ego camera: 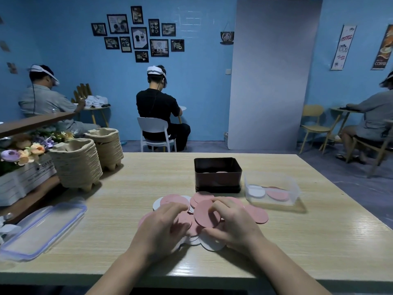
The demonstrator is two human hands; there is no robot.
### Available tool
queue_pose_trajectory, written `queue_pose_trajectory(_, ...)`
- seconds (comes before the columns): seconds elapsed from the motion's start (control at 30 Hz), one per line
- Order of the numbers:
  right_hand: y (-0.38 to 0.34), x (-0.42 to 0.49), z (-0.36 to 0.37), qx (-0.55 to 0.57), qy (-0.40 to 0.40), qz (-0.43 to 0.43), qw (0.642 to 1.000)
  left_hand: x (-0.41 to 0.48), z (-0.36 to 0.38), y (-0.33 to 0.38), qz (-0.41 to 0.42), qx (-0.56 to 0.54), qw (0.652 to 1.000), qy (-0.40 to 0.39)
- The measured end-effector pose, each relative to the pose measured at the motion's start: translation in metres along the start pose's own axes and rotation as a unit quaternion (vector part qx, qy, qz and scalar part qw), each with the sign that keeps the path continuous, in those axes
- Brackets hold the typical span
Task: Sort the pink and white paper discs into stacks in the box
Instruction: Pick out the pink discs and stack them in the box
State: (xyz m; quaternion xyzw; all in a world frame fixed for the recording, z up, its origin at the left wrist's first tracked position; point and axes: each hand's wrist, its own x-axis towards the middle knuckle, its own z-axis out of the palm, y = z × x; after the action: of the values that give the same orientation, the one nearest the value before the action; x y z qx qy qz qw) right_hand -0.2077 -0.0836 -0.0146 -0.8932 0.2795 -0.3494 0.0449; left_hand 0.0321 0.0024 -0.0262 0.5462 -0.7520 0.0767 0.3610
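A loose pile of pink and white paper discs [256, 213] lies on the wooden table [127, 201] in front of me. My right hand [234, 224] pinches a pink disc [205, 213] lifted above the pile. My left hand [163, 225] rests on the left part of the pile with its fingers spread over pink discs. A clear plastic box [272, 189] to the right holds a white stack [256, 190] and a pink stack [277, 193] side by side.
A dark tin [218, 174] with a few discs inside stands behind the pile. A clear lid [43, 228] lies at the left. Two stacks of pulp cup trays [78, 165] and a flower crate [23, 167] stand at far left. Other people sit at tables beyond.
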Motion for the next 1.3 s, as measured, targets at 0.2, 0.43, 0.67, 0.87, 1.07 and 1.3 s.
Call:
queue_pose_trajectory(0.2,0.0,-0.006,0.007,0.026,-0.02,0.022,0.999,-0.009,-0.014,-0.017,-0.023,0.024,0.999,0.009)
queue_pose_trajectory(0.43,0.003,-0.005,0.007,0.054,-0.005,0.037,0.998,-0.007,-0.013,-0.015,-0.016,0.03,0.999,0.013)
queue_pose_trajectory(0.67,0.025,0.015,-0.008,0.036,0.008,0.043,0.998,0.022,0.0,-0.019,0.007,0.036,0.999,0.026)
queue_pose_trajectory(0.87,0.056,0.056,-0.026,0.018,0.028,0.053,0.998,0.076,0.018,-0.032,0.047,0.046,0.998,0.022)
queue_pose_trajectory(1.07,0.095,0.107,-0.049,0.027,0.041,0.121,0.991,0.099,0.036,-0.043,0.039,0.02,0.998,0.05)
queue_pose_trajectory(1.3,0.122,0.149,-0.056,-0.029,-0.046,0.181,0.982,0.086,0.039,-0.051,-0.02,-0.022,0.999,0.033)
